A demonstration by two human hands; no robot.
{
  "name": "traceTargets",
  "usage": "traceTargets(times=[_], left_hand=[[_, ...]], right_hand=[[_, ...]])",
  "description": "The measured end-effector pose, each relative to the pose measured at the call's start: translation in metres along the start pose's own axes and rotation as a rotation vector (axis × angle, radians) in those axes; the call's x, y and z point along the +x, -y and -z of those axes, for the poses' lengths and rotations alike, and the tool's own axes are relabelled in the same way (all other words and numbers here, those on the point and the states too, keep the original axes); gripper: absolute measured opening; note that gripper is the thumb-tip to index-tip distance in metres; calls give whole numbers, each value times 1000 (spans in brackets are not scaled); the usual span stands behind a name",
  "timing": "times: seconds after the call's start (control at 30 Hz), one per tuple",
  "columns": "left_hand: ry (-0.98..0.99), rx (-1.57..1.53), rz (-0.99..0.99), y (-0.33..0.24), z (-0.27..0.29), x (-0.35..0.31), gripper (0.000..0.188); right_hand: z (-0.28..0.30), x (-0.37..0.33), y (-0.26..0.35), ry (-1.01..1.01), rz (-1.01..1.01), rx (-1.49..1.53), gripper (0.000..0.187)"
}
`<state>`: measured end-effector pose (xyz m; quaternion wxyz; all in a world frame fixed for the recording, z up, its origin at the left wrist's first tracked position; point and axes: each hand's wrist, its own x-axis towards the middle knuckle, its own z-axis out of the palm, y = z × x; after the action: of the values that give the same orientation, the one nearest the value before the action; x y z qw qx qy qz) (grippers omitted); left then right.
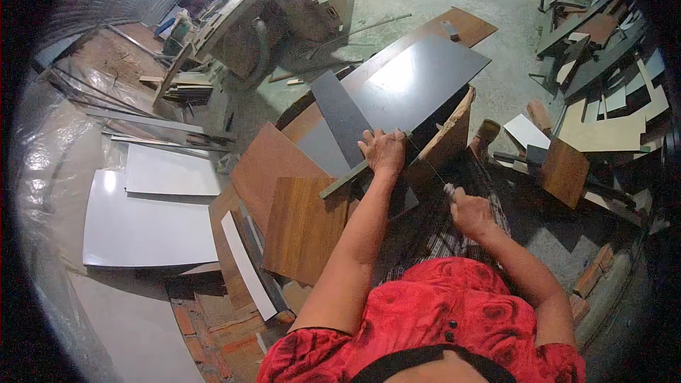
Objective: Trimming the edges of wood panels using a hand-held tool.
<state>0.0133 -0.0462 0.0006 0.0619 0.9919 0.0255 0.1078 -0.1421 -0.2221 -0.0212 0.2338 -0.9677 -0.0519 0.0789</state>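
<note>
In the head view, the right hand [473,214] has its fingers clamped on a thin tool [449,189] right of centre, its long axis slanting up-left toward the left hand [384,153], bent over a narrow strip [344,180], grip unclear.

Narrow grey strip [343,179]: straight, slanted, near end pointing lower left, far part covered. Narrow dark grey board [337,110]: matte, lies diagonally along the left end of the wide grey panel [418,74], which is glossy with a bright reflection. Thin tool [449,189]: pale handle end, slim dark shaft tilted up-left toward the strip.
</note>
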Motion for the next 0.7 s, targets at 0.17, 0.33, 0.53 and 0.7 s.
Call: traceTargets(times=[0.17,0.33,0.53,0.7], left_hand=[[-32,-15,-9,-3,-4,0,43],[-16,20,-20,-3,-6,1,41],[29,-4,3,-3,2,1,41],[13,4,-15,-3,1,1,42]], right_hand=[[13,52,22,-94,18,37,23],[13,76,32,-91,-2,31,19],[2,13,9,-63,5,31,18],[9,28,13,-86,10,65,19]])
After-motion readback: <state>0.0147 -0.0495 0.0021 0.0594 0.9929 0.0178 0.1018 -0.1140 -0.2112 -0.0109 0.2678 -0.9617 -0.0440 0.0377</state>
